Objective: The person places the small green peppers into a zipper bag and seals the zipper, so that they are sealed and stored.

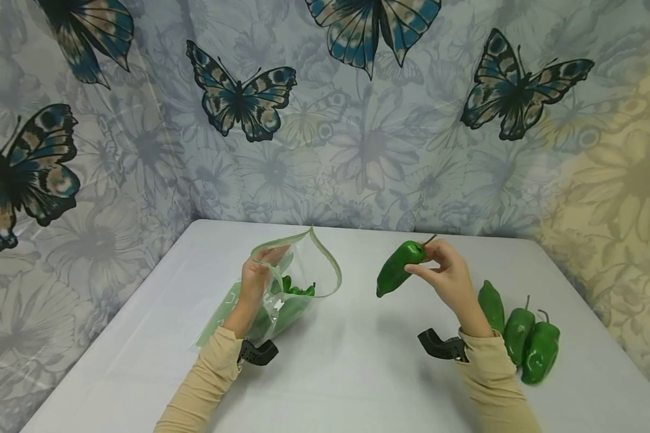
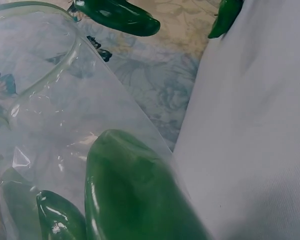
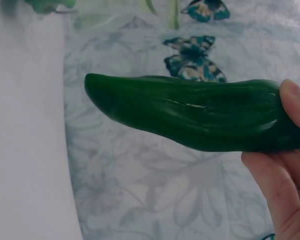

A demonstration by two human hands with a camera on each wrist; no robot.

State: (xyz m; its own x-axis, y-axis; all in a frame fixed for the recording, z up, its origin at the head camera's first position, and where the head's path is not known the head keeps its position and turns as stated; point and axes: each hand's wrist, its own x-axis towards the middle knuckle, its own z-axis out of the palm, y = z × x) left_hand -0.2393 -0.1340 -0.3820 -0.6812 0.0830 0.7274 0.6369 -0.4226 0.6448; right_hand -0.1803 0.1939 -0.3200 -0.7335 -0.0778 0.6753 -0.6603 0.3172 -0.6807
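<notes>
My left hand [image 1: 253,281] grips the left side of a clear zip bag [image 1: 275,314] with a pale green rim, its mouth spread wide. Several green peppers [image 1: 299,290] lie inside it, and one large pepper [image 2: 132,190] shows through the plastic in the left wrist view. To the right of the bag, my right hand [image 1: 448,276] pinches a long green pepper [image 1: 396,270] near its stem end, thumb on one side and fingers on the other. This pepper is held up above the table, its tip pointing down and left in the head view.
Three more green peppers [image 1: 519,332] lie in a cluster on the white table [image 1: 357,373], beside my right wrist. Black straps [image 1: 443,346] circle both wrists. Butterfly-printed cloth [image 1: 357,150] rises behind the table and along its sides.
</notes>
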